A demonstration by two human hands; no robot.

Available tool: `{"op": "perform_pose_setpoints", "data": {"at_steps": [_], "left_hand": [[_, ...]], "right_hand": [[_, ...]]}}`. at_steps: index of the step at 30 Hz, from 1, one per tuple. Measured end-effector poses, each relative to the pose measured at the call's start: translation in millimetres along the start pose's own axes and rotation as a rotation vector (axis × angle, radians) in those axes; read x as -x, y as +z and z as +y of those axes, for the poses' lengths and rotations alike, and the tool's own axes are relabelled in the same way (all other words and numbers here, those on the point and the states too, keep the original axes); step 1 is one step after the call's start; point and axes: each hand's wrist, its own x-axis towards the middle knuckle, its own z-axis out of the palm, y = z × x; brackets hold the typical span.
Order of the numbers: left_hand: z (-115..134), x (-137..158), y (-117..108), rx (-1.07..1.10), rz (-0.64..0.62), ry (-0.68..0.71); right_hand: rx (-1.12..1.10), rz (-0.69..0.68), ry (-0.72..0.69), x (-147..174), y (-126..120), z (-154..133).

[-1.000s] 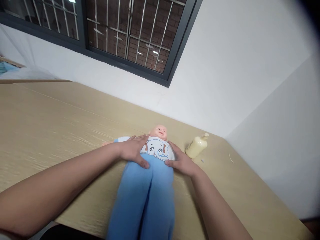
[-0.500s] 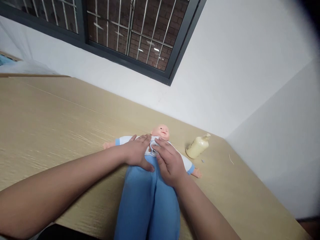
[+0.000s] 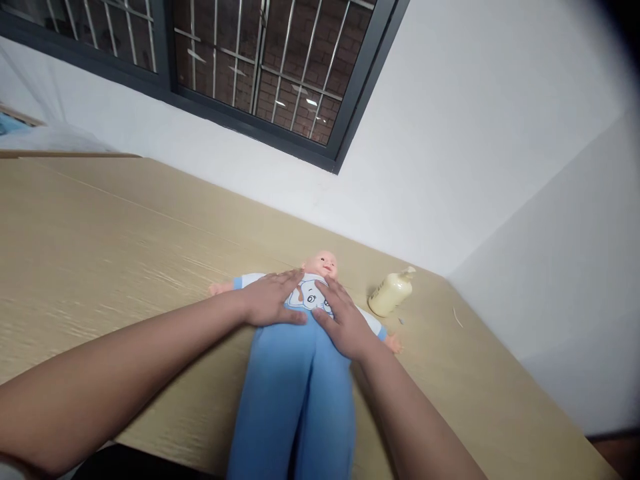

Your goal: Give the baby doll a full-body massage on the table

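A baby doll (image 3: 323, 263) lies on its back on the wooden table (image 3: 100, 233), head toward the wall, in a white elephant-print top and blue trousers (image 3: 295, 393) that run to the near edge. My left hand (image 3: 270, 300) rests flat on the doll's left side at the waist. My right hand (image 3: 343, 320) lies flat on the doll's belly, fingers toward its chest. Both hands press on the doll with fingers spread, gripping nothing. The doll's small arms stick out to either side.
A cream pump bottle (image 3: 390, 293) lies on its side to the right of the doll, near the wall. A barred dark-framed window (image 3: 250, 60) is above the table. White walls meet in a corner at the right.
My right hand slid from the doll's right flank onto its belly and chest, then drew back slightly, uncovering part of the elephant print. My left hand stayed at the doll's waist.
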Motion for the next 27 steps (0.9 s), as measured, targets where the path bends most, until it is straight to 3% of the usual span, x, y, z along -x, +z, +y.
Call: {"op": "perform_pose_setpoints", "data": {"at_steps": [4, 10, 16, 22, 27], "left_hand": [[-8.0, -4.7, 0.1, 0.038, 0.074, 0.037], [-7.1, -6.1, 0.8, 0.087, 0.146, 0.029], [-17.3, -2.5, 6.4, -0.036, 0.170, -0.003], [-39.8, 14.2, 3.5, -0.220, 0.100, -0.059], [-49.6, 26.0, 0.4, -0.238, 0.138, -0.086]], "right_hand": [[-0.051, 0.046, 0.012, 1.3, 1.9, 18.5], [-0.049, 0.140, 0.009, 1.3, 8.4, 24.2], [-0.048, 0.144, 0.050, 8.6, -1.9, 22.2], [0.071, 0.088, 0.083, 19.3, -4.3, 31.2], [0.273, 0.075, 0.139, 28.7, -0.5, 49.0]]}}
